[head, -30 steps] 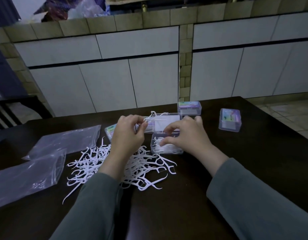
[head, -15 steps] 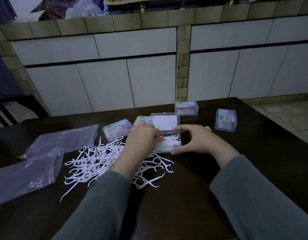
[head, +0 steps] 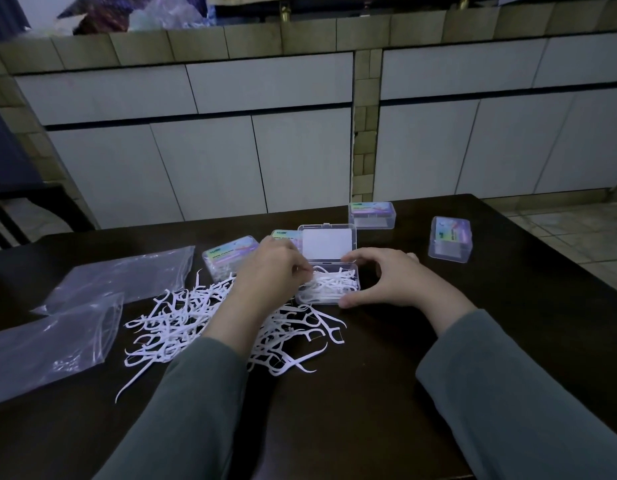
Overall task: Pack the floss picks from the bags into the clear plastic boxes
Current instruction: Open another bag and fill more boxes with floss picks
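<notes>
An open box (head: 329, 284), lid up, sits at the middle of the dark table (head: 507, 323), partly filled with white floss picks. The right hand (head: 393, 277) cups the box from its 3 o'clock side, fingers curved in a wide C, the thumb touching the near right corner and the fingertips at the far edge by the hinge. The left hand (head: 270, 271) rests at the box's 9 o'clock edge, fingers curled down onto the picks inside; whether it pinches any cannot be told. A loose pile of picks (head: 182, 323) spreads at 7 o'clock of the box, under the left wrist. Two plastic bags (head: 75, 317) lie flat at 9 o'clock. Four closed boxes (head: 450, 242) stand from 10 to 2 o'clock behind.
</notes>
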The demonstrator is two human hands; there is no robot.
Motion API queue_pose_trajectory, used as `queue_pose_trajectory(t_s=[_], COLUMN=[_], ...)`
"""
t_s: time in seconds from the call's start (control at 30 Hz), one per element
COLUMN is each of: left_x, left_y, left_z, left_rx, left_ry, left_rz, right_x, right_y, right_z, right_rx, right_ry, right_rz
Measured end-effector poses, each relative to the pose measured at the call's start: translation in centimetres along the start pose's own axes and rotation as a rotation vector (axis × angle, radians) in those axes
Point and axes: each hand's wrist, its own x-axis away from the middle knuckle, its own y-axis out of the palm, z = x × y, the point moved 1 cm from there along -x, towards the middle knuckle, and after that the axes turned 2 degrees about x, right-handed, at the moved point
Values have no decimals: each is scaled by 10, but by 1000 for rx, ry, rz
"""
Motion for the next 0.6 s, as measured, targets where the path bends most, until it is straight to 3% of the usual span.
queue_pose_trajectory(t_s=[0.13, 0.3, 0.6], left_x=[0, -5, -1], left_y=[-5, 0, -2], left_z=[7, 16, 1], left_rx=[31, 82, 229], left_ry=[32, 102, 64], left_rz=[61, -167, -142], right_x=[3, 4, 0], right_y=[-3, -3, 0], right_z=[-3, -4, 0], right_rx=[2, -6, -9], right_ry=[-23, -25, -22], right_rz=[-3, -6, 6])
